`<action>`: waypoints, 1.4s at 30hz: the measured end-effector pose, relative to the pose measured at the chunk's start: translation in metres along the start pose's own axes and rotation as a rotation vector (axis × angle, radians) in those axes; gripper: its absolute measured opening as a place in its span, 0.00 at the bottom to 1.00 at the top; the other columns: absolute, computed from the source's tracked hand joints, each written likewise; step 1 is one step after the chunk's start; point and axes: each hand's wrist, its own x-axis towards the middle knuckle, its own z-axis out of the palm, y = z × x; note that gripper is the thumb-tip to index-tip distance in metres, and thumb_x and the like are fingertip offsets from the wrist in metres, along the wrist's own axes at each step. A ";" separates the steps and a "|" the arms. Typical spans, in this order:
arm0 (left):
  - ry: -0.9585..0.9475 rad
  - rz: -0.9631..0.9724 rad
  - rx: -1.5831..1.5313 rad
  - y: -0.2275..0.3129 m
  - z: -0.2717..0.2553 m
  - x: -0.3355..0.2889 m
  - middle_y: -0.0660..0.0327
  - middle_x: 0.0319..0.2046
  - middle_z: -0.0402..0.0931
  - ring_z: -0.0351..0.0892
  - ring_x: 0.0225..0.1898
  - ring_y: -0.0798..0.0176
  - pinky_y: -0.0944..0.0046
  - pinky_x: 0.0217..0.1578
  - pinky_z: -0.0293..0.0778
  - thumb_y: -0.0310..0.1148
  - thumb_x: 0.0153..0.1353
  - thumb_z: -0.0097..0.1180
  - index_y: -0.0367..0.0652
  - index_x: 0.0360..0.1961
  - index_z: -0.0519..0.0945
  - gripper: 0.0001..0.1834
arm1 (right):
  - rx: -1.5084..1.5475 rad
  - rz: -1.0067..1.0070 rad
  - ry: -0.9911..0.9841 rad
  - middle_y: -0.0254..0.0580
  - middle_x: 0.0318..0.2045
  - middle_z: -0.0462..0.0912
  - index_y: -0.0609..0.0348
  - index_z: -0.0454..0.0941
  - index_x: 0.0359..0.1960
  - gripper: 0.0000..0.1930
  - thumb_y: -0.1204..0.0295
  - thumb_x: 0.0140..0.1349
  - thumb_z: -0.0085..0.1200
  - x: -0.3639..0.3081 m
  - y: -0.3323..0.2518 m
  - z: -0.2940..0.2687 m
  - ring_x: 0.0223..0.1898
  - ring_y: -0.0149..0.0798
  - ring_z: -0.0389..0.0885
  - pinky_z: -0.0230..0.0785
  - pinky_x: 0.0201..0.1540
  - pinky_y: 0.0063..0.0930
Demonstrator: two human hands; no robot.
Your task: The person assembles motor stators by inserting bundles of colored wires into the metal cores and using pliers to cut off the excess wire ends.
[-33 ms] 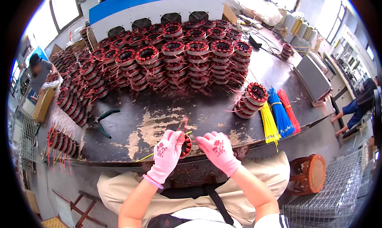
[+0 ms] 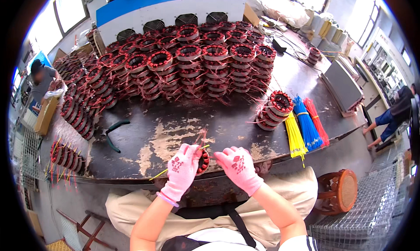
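Observation:
My left hand [image 2: 182, 164], in a pink printed glove, is closed on a small ring-shaped motor stator [image 2: 204, 162] with red windings at the table's front edge. A thin yellow wire [image 2: 158, 174] runs past the same fingers, its far end sticking out above the stator. Fine reddish copper wires [image 2: 203, 135] rise from the ring beyond my fingertips. Just right of the stator, my right hand [image 2: 238, 165], gloved alike, has its thumb and fingers pinched together. Whatever they hold is too small to make out. The glove hides the stator's left side.
Many stacked stators [image 2: 190, 60] fill the table's back; a shorter stack [image 2: 274, 111] stands right. Beside it lie yellow [image 2: 295, 135], blue [image 2: 309, 126] and red wire bundles [image 2: 316, 122]. Green-handled pliers [image 2: 113, 143] lie left. A wooden stool [image 2: 348, 192] stands right. Two people are farther off.
My right hand sits very slightly closer to the table's front edge. The left hand keeps its grip on the stator, and the view has shifted a touch.

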 end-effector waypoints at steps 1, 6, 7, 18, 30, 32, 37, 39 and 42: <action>-0.039 -0.030 0.038 -0.008 -0.002 0.000 0.58 0.39 0.78 0.83 0.35 0.47 0.51 0.32 0.79 0.31 0.65 0.58 0.48 0.49 0.79 0.11 | -0.001 0.026 -0.049 0.34 0.30 0.80 0.47 0.81 0.40 0.09 0.63 0.61 0.62 -0.006 -0.004 0.002 0.38 0.42 0.82 0.74 0.41 0.39; -0.117 0.055 0.037 -0.014 -0.013 -0.003 0.58 0.36 0.79 0.83 0.35 0.48 0.52 0.32 0.78 0.33 0.65 0.59 0.47 0.45 0.80 0.08 | 0.708 0.496 0.140 0.42 0.34 0.86 0.57 0.82 0.39 0.13 0.63 0.60 0.67 -0.021 0.045 -0.019 0.36 0.36 0.85 0.77 0.41 0.32; -0.121 0.095 0.050 -0.015 -0.019 -0.005 0.59 0.35 0.79 0.83 0.34 0.49 0.52 0.32 0.78 0.33 0.65 0.59 0.48 0.45 0.80 0.08 | 0.804 0.663 0.320 0.39 0.30 0.83 0.60 0.81 0.40 0.15 0.65 0.57 0.70 -0.019 0.065 -0.034 0.34 0.33 0.81 0.76 0.40 0.32; -0.067 0.062 0.093 -0.076 -0.084 -0.033 0.57 0.33 0.80 0.81 0.32 0.48 0.53 0.32 0.76 0.27 0.60 0.60 0.44 0.43 0.81 0.10 | 1.144 0.427 0.407 0.41 0.61 0.77 0.57 0.60 0.70 0.43 0.81 0.53 0.70 0.013 0.193 -0.036 0.62 0.38 0.75 0.68 0.66 0.37; -0.007 0.080 0.013 -0.110 -0.112 -0.055 0.60 0.25 0.79 0.79 0.25 0.54 0.57 0.27 0.75 0.24 0.55 0.62 0.44 0.42 0.83 0.12 | 1.144 0.275 0.189 0.46 0.64 0.71 0.60 0.52 0.70 0.54 0.77 0.44 0.79 0.085 0.013 0.040 0.64 0.39 0.72 0.67 0.68 0.38; 0.013 0.089 0.018 -0.110 -0.111 -0.055 0.60 0.26 0.80 0.79 0.25 0.54 0.56 0.27 0.75 0.26 0.55 0.63 0.45 0.43 0.83 0.12 | 1.216 0.211 0.169 0.50 0.64 0.71 0.64 0.52 0.70 0.56 0.71 0.43 0.80 0.118 -0.022 0.052 0.66 0.41 0.72 0.68 0.68 0.38; 0.031 0.142 0.013 -0.114 -0.108 -0.054 0.62 0.27 0.81 0.81 0.27 0.54 0.56 0.28 0.77 0.26 0.54 0.64 0.46 0.43 0.83 0.14 | 1.100 0.139 0.113 0.55 0.61 0.74 0.69 0.54 0.70 0.56 0.64 0.43 0.80 0.185 -0.068 0.081 0.63 0.43 0.76 0.71 0.64 0.35; 0.067 0.151 -0.008 -0.114 -0.106 -0.054 0.60 0.24 0.78 0.79 0.23 0.53 0.57 0.27 0.76 0.23 0.52 0.63 0.45 0.41 0.83 0.13 | 1.075 0.123 0.128 0.55 0.61 0.74 0.68 0.54 0.70 0.56 0.61 0.43 0.79 0.200 -0.078 0.089 0.63 0.45 0.76 0.70 0.64 0.36; 0.065 0.154 -0.026 -0.111 -0.110 -0.053 0.59 0.25 0.79 0.80 0.25 0.52 0.56 0.28 0.76 0.24 0.52 0.62 0.44 0.40 0.82 0.12 | 0.999 0.146 0.126 0.54 0.62 0.74 0.68 0.55 0.70 0.56 0.59 0.43 0.78 0.214 -0.086 0.093 0.63 0.46 0.76 0.69 0.64 0.36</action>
